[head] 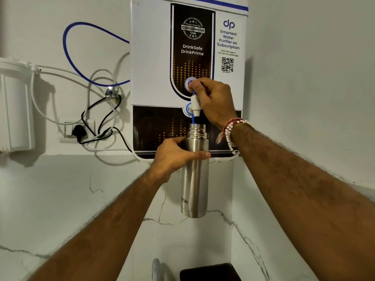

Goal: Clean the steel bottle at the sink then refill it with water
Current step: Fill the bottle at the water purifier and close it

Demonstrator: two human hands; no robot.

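Bottle: the steel bottle [195,179] hangs upright in mid-air, uncapped, its mouth [197,126] directly under the tap [195,104] of the wall-hung water purifier [154,57]
Left hand: the left hand [174,157] grips the bottle just below the neck, fingers [176,140] curled round it from the left
Right hand: the right hand [215,100] is the nearer one to the tap, pinching its blue lever [194,92] from above
Key relation: the bottle's long axis is vertical, in line with the blue spout [193,119], whose tip meets the mouth
Stage: refilling, I'd judge; whether water is running I cannot tell
Risk: any sideways drift and the stream would likely miss
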